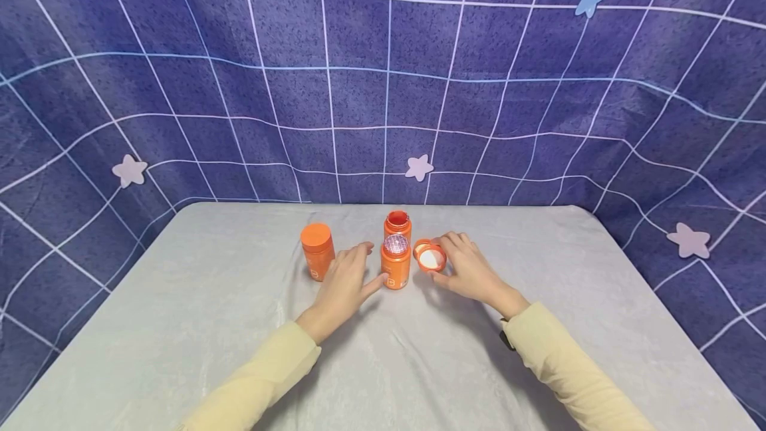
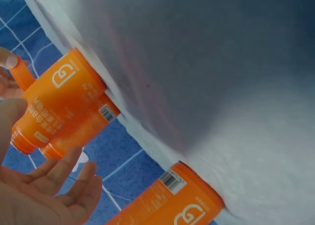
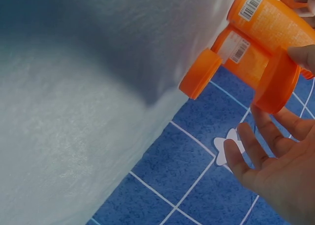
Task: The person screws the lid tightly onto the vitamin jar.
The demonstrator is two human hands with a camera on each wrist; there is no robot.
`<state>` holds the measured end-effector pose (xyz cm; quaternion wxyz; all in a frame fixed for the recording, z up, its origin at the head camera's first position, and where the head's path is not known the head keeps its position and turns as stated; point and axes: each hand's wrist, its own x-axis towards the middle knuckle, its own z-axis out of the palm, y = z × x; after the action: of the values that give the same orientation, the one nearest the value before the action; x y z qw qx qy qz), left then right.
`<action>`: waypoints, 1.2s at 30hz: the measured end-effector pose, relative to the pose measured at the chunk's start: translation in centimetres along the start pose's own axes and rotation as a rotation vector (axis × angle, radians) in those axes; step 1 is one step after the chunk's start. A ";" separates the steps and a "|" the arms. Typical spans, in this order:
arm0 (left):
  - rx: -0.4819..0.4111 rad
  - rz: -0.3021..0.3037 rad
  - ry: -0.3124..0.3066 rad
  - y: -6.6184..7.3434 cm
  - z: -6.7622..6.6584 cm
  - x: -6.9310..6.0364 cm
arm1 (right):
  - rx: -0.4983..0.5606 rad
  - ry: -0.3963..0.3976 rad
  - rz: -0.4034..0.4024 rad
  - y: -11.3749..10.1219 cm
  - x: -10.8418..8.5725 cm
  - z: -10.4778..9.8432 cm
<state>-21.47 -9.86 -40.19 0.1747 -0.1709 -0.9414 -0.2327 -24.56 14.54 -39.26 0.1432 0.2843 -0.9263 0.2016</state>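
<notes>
My right hand [image 1: 469, 271] pinches an orange cap [image 3: 278, 82] between thumb and fingers, its pale inside showing in the head view. Right of the front orange bottle [image 1: 395, 268], which stands upright with a shiny patterned seal, my left hand is absent; it lies on the left side, my left hand [image 1: 342, 288], thumb by the bottle's lower side and fingers loosely extended. Whether the thumb touches is unclear. Behind stands an uncapped orange bottle [image 1: 397, 225], partly hidden. Another orange cap [image 3: 201, 73] rests on the table beside the bottles.
A capped orange bottle [image 1: 318, 255] stands upright left of my left hand. The table [image 1: 179, 324] has a grey cloth with slight creases. Behind it hangs a blue curtain with pale grid lines and stars.
</notes>
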 end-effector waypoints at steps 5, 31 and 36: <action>-0.005 0.007 -0.007 0.2 0.5 0.7 | 0.017 0.018 -0.008 -0.1 -0.1 -0.2; -0.001 0.023 -0.064 0.4 1.8 1.8 | 0.103 0.134 -0.054 -0.3 0.1 -0.2; 0.016 0.031 -0.055 0.4 1.9 1.8 | 0.112 0.135 -0.050 -0.5 0.1 -0.3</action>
<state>-23.31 -8.14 -40.88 0.1536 -0.1904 -0.9448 -0.2177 -24.30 14.29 -38.85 0.1943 0.3008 -0.8944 0.2679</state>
